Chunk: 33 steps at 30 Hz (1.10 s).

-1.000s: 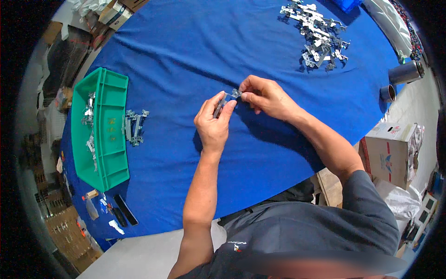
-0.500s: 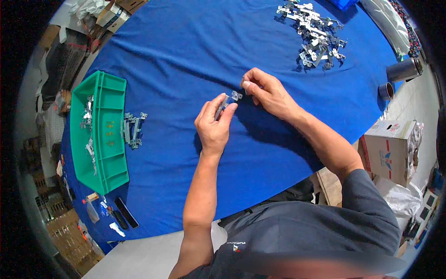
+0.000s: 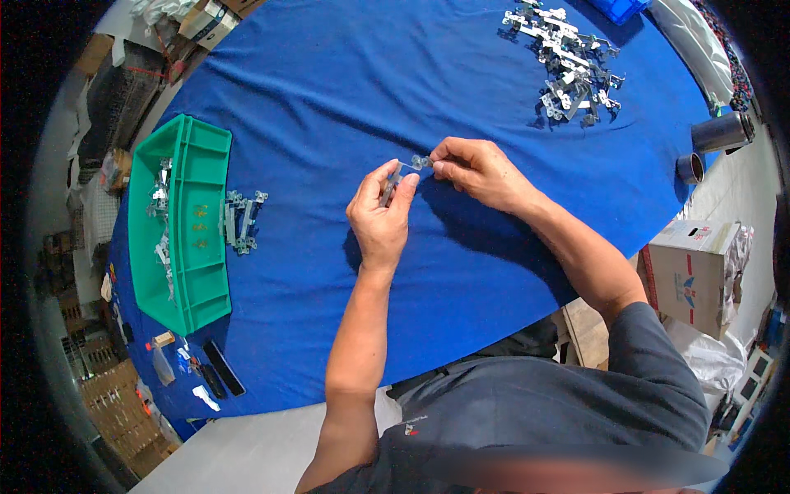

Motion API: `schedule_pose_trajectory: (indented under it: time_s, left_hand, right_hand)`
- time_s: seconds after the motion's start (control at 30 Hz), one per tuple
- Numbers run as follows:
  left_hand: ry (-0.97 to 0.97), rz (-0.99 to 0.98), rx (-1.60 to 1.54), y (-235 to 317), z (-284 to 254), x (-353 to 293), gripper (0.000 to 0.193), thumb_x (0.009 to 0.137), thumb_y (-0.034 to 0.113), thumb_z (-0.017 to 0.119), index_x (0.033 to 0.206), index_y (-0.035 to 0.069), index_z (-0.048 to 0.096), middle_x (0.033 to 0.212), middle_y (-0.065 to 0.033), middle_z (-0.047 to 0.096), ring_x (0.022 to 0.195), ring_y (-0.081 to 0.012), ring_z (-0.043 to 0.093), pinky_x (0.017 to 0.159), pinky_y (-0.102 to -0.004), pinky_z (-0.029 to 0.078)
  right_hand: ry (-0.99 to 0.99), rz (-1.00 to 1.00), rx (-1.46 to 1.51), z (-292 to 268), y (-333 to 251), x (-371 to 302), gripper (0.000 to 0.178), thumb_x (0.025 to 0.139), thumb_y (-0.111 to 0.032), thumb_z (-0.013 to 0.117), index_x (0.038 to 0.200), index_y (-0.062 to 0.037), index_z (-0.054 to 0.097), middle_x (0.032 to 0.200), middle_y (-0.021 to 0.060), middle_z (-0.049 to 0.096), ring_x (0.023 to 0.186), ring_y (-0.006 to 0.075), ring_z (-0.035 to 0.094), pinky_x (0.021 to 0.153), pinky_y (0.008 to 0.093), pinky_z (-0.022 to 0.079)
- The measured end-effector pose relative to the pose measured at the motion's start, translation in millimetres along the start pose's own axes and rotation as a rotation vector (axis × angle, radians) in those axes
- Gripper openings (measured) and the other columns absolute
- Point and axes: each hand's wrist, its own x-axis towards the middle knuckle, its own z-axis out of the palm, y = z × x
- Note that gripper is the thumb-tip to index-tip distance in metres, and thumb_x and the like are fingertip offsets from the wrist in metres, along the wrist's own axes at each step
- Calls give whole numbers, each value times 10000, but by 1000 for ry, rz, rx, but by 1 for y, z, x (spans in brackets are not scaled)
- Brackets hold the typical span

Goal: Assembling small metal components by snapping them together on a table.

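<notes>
My left hand [image 3: 380, 221] grips a small silvery metal bracket [image 3: 419, 162] between thumb and fingers, over the middle of the blue cloth. The holed end plate of the bracket sticks out toward the right. At that end my right hand [image 3: 487, 174] is closed in a pinch, thumb against forefinger, its tips at the plate's edge. What lies between those fingertips is too small to make out. A heap of similar metal brackets [image 3: 568, 70] lies at the far right. Several more brackets [image 3: 243, 221] are set down side by side at the left.
A green compartment tray [image 3: 188, 309] stands at the left, holding metal pieces and a few small brass-coloured parts [image 3: 201, 227]. Near it lie a phone [image 3: 224, 368] and small tools. Dark cylindrical containers [image 3: 722, 132] stand at the right edge, above a cardboard box [image 3: 690, 272].
My right hand has moved slightly down, and its fingertips have come from apart to the end of the bracket. My left hand keeps its hold. The whole view has shifted a little.
</notes>
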Motion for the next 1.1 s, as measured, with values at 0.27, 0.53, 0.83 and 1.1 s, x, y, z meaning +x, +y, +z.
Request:
schedule_pose_trajectory:
  time_s: [0.27, 0.53, 0.83, 1.1]
  left_hand:
    - [26, -71, -113, -1, -2, -1, 289, 827, 119, 794, 1054, -23, 686, 755, 16, 577, 638, -51, 464, 572, -216, 415]
    - [-41, -13, 4, 3, -1, -2, 283, 825, 111, 789, 1053, -18, 685, 773, -11, 617, 648, -62, 514, 574, -227, 439]
    - [-101, 134, 130, 16, 1, -1, 270, 832, 96, 782, 1071, 3, 696, 784, 28, 606, 683, -46, 499, 604, -212, 426]
    - [39, 48, -23, -1, -2, -2, 272, 825, 111, 788, 1038, -19, 678, 784, -17, 623, 632, -67, 511, 566, -234, 442]
  right_hand:
    - [12, 44, 25, 1, 4, -1, 159, 984, -177, 590, 1013, -22, 610, 790, -7, 599, 641, 49, 520, 505, 218, 427]
    - [28, 35, -82, 3, 4, -2, 154, 976, -151, 592, 1054, -18, 598, 803, 5, 600, 675, 54, 550, 538, 232, 458]
    - [90, -202, -183, 3, 10, 2, 150, 984, -133, 564, 1065, -9, 589, 886, 18, 604, 691, 47, 526, 581, 229, 442]
    - [17, 90, 141, -1, 1, 1, 176, 964, -176, 590, 949, -5, 632, 764, -4, 615, 641, 62, 522, 557, 241, 429]
